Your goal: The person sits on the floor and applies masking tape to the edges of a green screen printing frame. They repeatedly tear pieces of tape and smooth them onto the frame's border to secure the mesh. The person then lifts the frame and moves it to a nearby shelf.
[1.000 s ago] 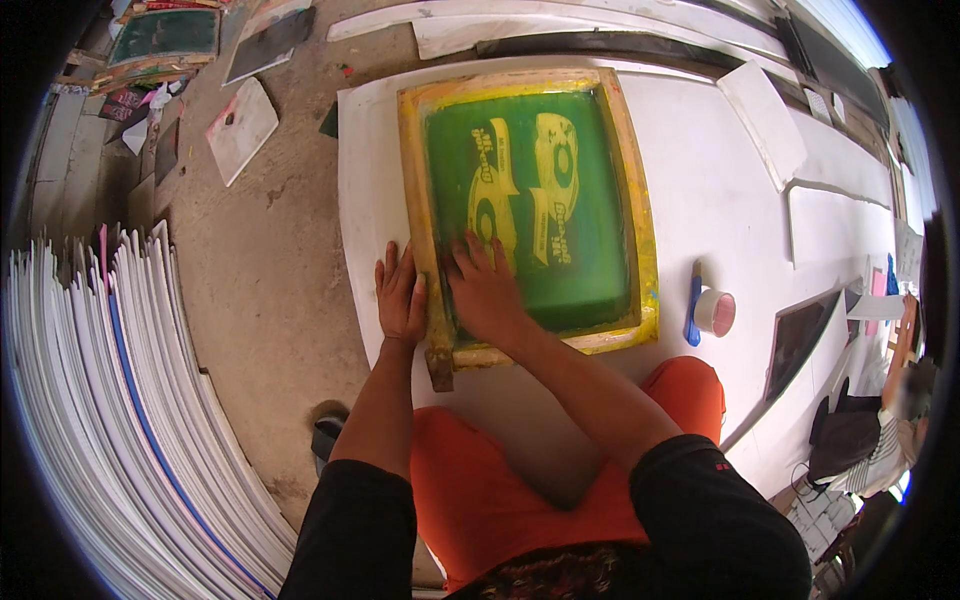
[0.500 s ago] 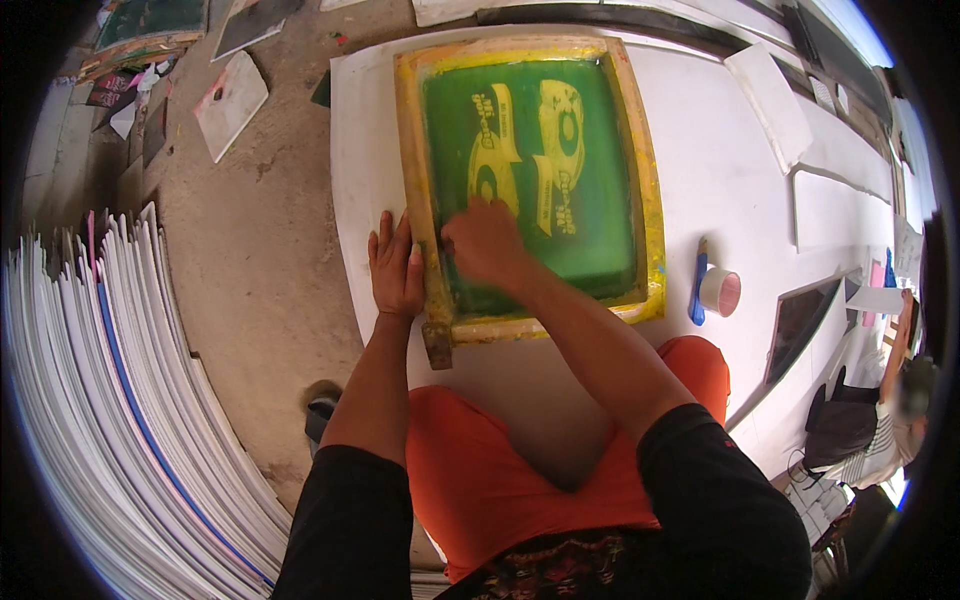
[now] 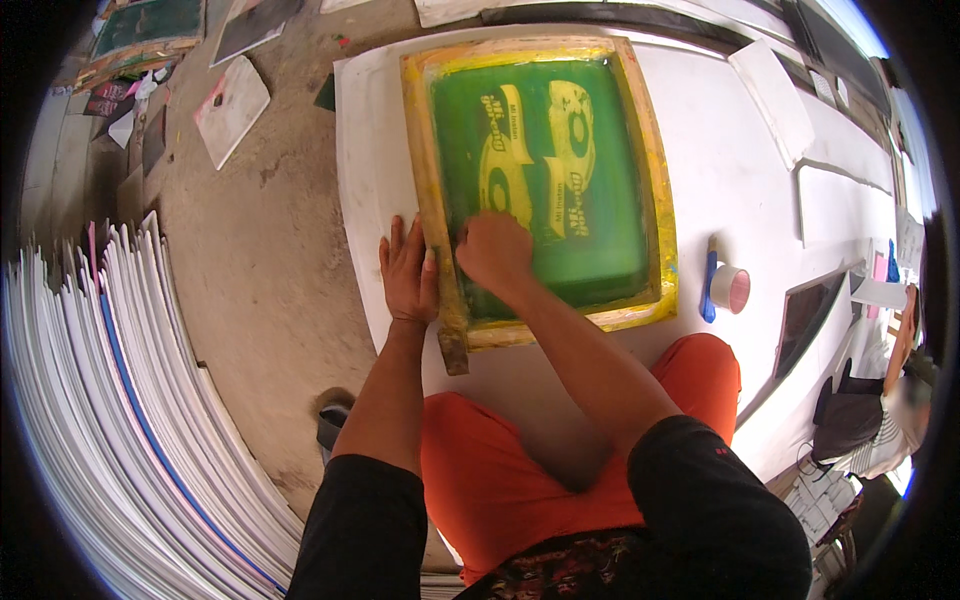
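A silk-screen frame (image 3: 660,215) of yellow-stained wood lies on a white board (image 3: 370,120). Its green mesh (image 3: 615,260) carries pale yellow lettering and curved shapes. My left hand (image 3: 408,280) rests flat beside the frame's left rail, fingers stretched out and thumb against the wood. Over the lower left part of the mesh is my right hand (image 3: 497,250), closed into a fist near that rail. What the fist holds, if anything, is hidden beneath it.
Right of the frame are a blue-handled tool (image 3: 710,285) and a tape roll (image 3: 730,288). Many upright white sheets (image 3: 130,420) stand packed at left. More boards (image 3: 845,205) lie at right, where another person (image 3: 880,430) sits. My orange-clad knees flank the near edge.
The view has shifted a little, so the frame appears slightly farther right. My right fist has come slightly nearer to me along the mesh. My left hand stays beside the rail.
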### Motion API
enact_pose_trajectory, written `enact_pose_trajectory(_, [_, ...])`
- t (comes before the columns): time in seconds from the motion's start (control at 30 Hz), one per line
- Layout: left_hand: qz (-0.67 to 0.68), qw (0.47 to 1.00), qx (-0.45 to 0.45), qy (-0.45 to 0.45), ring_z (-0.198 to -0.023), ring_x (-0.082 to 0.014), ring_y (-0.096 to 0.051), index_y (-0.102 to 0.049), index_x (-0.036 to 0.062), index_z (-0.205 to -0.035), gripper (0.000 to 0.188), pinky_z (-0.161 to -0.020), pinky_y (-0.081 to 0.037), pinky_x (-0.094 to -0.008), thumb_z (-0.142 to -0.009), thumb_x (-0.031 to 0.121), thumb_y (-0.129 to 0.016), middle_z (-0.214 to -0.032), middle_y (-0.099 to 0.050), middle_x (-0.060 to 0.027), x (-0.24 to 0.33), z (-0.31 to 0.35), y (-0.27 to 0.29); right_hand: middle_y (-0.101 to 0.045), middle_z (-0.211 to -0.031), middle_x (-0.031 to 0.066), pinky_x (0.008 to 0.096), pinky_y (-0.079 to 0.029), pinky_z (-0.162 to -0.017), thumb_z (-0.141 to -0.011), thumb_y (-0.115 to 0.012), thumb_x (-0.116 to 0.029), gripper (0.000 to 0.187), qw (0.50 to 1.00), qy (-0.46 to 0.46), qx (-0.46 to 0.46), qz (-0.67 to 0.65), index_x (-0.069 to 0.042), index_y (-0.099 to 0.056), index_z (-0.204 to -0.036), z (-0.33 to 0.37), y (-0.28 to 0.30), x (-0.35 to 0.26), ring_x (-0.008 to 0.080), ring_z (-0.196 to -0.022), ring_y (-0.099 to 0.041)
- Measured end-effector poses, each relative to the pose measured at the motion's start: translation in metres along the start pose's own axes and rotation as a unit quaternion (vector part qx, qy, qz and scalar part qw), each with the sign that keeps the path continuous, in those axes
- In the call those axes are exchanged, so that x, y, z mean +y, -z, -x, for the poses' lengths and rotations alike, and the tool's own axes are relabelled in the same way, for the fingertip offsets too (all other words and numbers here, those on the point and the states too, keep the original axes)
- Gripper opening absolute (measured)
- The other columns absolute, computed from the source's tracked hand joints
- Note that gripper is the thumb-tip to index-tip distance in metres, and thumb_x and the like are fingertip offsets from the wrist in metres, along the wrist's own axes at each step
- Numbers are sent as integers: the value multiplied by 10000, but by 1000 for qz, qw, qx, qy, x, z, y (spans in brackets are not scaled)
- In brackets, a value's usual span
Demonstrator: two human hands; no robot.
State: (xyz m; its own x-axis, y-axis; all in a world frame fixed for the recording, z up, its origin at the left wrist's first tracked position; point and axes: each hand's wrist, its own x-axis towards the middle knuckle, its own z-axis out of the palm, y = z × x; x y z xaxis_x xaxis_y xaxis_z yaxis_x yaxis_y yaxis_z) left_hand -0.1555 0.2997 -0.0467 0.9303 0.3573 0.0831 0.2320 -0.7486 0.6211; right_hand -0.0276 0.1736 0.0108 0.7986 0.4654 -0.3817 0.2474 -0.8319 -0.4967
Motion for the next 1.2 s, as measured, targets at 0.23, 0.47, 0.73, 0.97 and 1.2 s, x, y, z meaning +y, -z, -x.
enact_pose_trajectory(0.23, [10,1000,-12,-3,-1568,-362,-256,-408,41,-1581,620,-1262,-106,-556,-1063,375,-341,-1611,-455,-113,2,-4,-3,-744,-927,250,510,-581,-765,-820,-654,-193,232,993,-103,-7,-50,13,-755,-860,-40,28,-24,423,-892,-736])
enact_pose_trajectory(0.47, [3,1000,-12,5,-1566,-361,-261,-413,34,-1577,614,-1262,-106,-557,-1050,345,-360,-1610,-459,-111,2,-3,0,-745,-946,259,519,-576,-800,-808,-640,-166,224,994,-101,17,-36,6,-761,-886,-24,9,-22,433,-925,-731])
enact_pose_trajectory(0.73, [29,1000,4,2,-1555,-375,-281,-416,36,-1575,638,-1260,-112,-558,-1068,416,-344,-1596,-476,-114,7,-3,1,-745,-950,245,523,-568,-829,-817,-622,-157,224,997,-38,72,-18,-10,-768,-901,-140,41,-35,444,-959,-714])
enact_pose_trajectory(0.97, [6,1000,9,-8,-1551,-372,-294,-421,23,-1569,632,-1260,-114,-556,-1069,403,-350,-1555,-521,-129,2,-2,-4,-547,-1461,180,586,-320,-1166,-964,-553,-287,318,965,168,145,140,-129,-773,-1130,-82,13,-2,394,-1404,-425])
enact_pose_trajectory(1.2, [18,1000,13,-7,-1552,-375,-292,-423,12,-1566,622,-1258,-119,-548,-1066,378,-359,-1545,-531,-135,5,-3,-1,-383,-1604,169,650,-174,-1229,-985,-588,-457,456,958,250,-11,140,-199,-699,-1344,63,10,38,415,-1527,-261])
